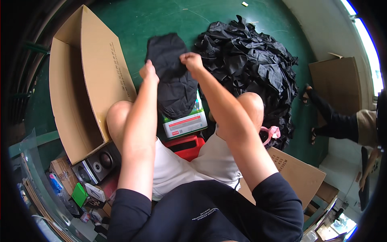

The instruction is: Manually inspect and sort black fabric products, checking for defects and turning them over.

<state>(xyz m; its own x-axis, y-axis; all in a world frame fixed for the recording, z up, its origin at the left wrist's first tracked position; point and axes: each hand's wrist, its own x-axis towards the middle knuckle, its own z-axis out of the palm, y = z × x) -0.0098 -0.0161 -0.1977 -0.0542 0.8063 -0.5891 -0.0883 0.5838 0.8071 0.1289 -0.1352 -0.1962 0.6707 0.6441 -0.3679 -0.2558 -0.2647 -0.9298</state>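
Note:
A long, rounded piece of black fabric (172,82) is spread out in front of me, between my knees and the far floor. My left hand (148,72) pinches its left edge, fingers closed. On the other side, my right hand (192,63) has its fingers closed on the right edge near the upper part. The fabric's lower end lies over a green and white package (185,126), covering much of it. To the right of my right hand rises a large heap of crumpled black fabric (250,60).
An open cardboard box (100,56) stands at my left. Below it are a black speaker (98,163) and cluttered small items. A red plastic object (187,149) sits between my legs. Another carton (296,173) is at my right; a person's leg (334,121) shows farther right.

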